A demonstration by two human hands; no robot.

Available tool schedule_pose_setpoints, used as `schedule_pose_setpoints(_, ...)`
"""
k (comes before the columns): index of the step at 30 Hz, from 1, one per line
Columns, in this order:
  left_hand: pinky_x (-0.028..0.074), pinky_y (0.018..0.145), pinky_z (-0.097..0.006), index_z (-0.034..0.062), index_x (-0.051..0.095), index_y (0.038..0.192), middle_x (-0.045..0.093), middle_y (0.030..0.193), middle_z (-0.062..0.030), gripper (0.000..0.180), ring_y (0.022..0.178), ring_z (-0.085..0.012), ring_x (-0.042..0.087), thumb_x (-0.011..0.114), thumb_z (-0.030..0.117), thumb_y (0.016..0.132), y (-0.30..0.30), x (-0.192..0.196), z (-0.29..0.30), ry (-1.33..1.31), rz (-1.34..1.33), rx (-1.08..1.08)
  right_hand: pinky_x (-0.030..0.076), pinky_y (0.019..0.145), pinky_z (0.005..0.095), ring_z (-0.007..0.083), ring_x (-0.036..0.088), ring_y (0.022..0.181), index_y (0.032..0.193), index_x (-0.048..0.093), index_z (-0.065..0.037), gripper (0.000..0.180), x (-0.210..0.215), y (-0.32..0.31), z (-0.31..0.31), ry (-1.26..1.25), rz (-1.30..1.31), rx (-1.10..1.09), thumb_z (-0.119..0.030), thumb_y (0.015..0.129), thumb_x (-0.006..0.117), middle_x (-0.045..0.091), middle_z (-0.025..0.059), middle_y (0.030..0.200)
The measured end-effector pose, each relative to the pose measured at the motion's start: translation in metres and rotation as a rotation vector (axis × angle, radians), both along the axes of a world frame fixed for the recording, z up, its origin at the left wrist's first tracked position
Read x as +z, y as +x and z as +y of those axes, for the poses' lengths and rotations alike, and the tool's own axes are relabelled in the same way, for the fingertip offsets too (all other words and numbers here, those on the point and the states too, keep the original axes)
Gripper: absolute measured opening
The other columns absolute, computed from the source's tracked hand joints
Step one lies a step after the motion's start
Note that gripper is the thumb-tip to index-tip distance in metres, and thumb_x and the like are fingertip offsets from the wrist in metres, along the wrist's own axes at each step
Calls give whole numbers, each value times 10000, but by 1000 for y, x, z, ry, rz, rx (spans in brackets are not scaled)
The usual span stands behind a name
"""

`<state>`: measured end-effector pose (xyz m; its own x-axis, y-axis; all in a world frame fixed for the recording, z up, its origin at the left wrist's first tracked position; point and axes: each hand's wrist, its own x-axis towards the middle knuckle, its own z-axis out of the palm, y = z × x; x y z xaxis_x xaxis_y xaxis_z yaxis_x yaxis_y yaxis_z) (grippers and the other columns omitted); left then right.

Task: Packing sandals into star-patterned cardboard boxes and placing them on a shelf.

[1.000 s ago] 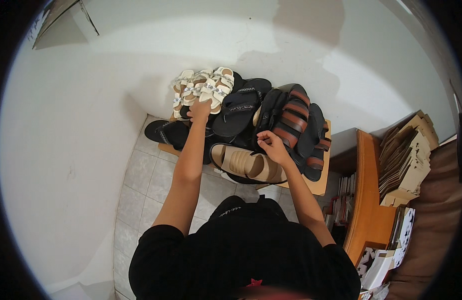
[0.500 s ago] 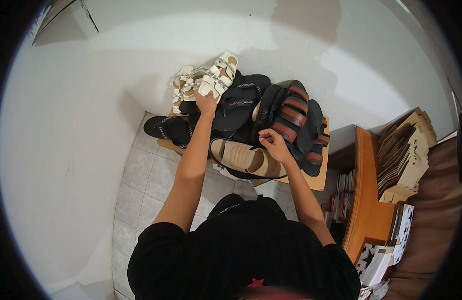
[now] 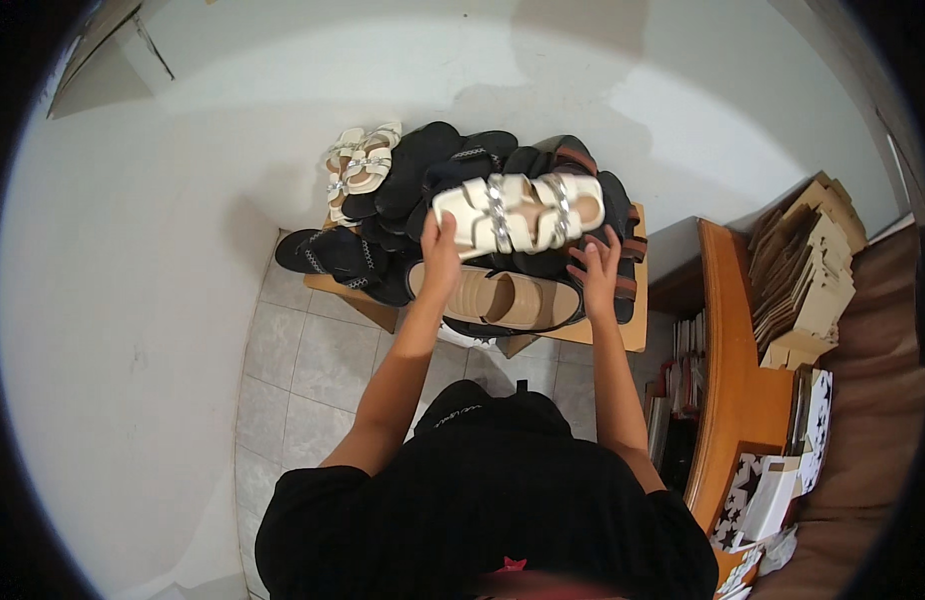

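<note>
My left hand [image 3: 442, 256] grips one end of a cream sandal [image 3: 526, 213] with silver braided straps. The sandal lies crosswise above the pile, toes and heel pointing left and right. At its other end my right hand [image 3: 599, 272] is open, fingers spread; whether a fingertip touches the sandal I cannot tell. Just below is a beige slip-on shoe [image 3: 503, 298] with a black edge. More cream sandals [image 3: 367, 165] rest at the back left of the pile. Black sandals [image 3: 419, 165] lie beside them, and a black flip-flop with a patterned strap [image 3: 323, 255] sits at the left end.
The footwear is heaped on a low wooden table [image 3: 635, 318] against the white wall. An orange-brown wooden cabinet [image 3: 724, 370] stands to the right, with flattened cardboard boxes [image 3: 813, 275] on it and books [image 3: 685, 372] beside it. Grey tiles [image 3: 333, 357] cover the floor.
My left hand has brought the cream sandal from the back left toward the middle, turning it crosswise. My right hand has moved up from the beige shoe, its fingers spreading apart.
</note>
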<state>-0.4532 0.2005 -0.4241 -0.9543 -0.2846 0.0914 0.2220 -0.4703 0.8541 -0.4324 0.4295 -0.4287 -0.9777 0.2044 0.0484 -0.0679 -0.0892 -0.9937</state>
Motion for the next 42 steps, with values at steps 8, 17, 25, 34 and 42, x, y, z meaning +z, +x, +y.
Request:
schedule_pose_setpoints(8,402,876,-271,13,467,1180,542,1114,-74,322,1005,-134,510,439,235,948,62,-34,70,200,-158,-296,443,824,262,151,515,1007,1259,408,-40,376,-32,39,75,-189,133,-253,-126,904,495,516,92,1122)
schedule_pose_setpoints(17,489,848,-410,204,266,1346,419,1289,-97,383,1082,-243,525,318,273,973,108,-27,133,-34,-77,-576,461,784,266,141,568,883,1162,461,-12,289,-24,136,143,-226,11,-416,-108,893,508,572,65,1026)
schedule_pose_setpoints(25,546,685,-518,243,287,1272,446,1241,-67,326,1017,-277,565,350,311,960,192,-7,258,70,-270,-1205,425,867,276,167,545,974,1180,484,18,330,-18,290,249,71,119,-909,-80,868,526,557,102,1084)
schedule_pose_setpoints(34,572,542,-439,191,406,1124,535,1077,-86,207,863,-237,621,440,239,926,297,-7,414,-23,-272,-1446,469,778,278,155,550,905,1087,497,-5,371,-3,476,328,147,11,-1137,-77,764,665,562,97,1001)
schedule_pose_setpoints(42,569,485,-393,151,463,1114,574,1000,-69,225,813,-189,628,479,206,896,334,-20,512,-45,-252,-1590,459,738,267,145,527,872,1026,443,-24,343,-20,552,367,138,-88,-1360,-86,774,667,528,95,957)
